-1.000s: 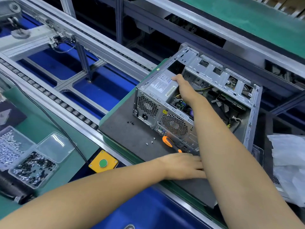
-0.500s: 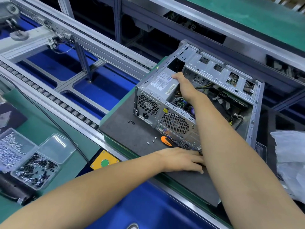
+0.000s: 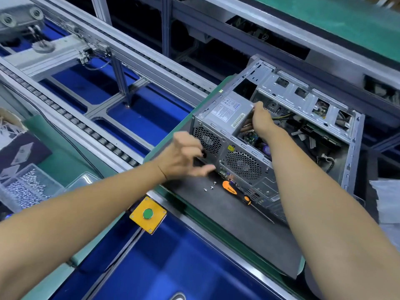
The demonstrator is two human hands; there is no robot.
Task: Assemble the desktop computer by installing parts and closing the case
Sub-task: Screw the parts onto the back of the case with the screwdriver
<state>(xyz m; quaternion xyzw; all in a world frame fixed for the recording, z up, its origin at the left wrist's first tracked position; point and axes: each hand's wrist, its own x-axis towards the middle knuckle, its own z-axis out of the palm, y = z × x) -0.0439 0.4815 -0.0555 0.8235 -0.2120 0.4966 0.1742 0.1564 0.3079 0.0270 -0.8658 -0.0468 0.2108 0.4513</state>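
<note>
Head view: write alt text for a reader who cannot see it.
A person's right hand grips the power supply in the top corner of an open computer case, while the left hand reaches toward the case's rear panel. An orange screwdriver and loose screws lie on the grey mat.

Grey pallet (image 3: 249,239): case (image 3: 244,161); screwdriver (image 3: 230,188); screws (image 3: 211,187)

head-worn view, looking down, close over bench (image 3: 249,224)

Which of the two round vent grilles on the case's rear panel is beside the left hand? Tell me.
The smaller grille, on the power supply; the larger fan grille sits nearer the screwdriver.
</note>
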